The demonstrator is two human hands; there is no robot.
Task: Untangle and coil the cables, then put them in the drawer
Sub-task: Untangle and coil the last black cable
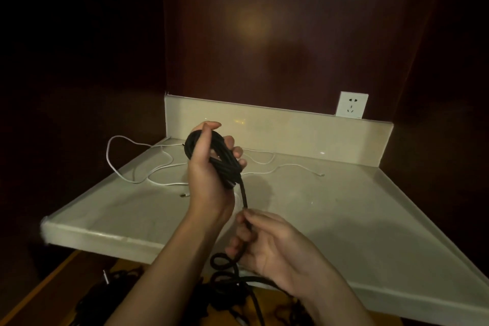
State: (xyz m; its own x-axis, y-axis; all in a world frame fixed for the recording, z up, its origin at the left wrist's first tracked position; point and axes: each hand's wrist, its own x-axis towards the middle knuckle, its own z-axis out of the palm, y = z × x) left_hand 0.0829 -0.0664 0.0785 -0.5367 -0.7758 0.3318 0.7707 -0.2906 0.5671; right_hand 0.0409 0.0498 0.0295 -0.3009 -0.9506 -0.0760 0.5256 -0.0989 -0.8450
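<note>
Head view, read from left to right. A thin white cable (148, 167) was seen lying in loose, open loops on the pale stone countertop (330, 206), part of it hanging over the left edge, one small plug end (321, 174) lying well to the right. Near the centre, the left hand (209, 167) was raised above the countertop with its fingers and thumb curled round a thick black braided cable coil (211, 151), several turns being held together in the palm. From the coil a single black strand (244, 196) ran down to the right hand (270, 243), where it was pinched between thumb and fingertips, the remaining fingers curled loosely about it. Below the right hand the free length fell in kinked loops (222, 267) towards a dark heap of further cable (227, 296) on a wooden surface under the counter's front edge; whether that surface was the drawer could not be told. A white wall socket (351, 104) was set above the rear upstand at the far right.

The black cable was judged moderately stiff and springy, prone to holding kinks and to unwinding if the turns were released, so the coil is best held across all turns. The white cable was judged light, limp and easily snagged; it is best taken near a plug end.
</note>
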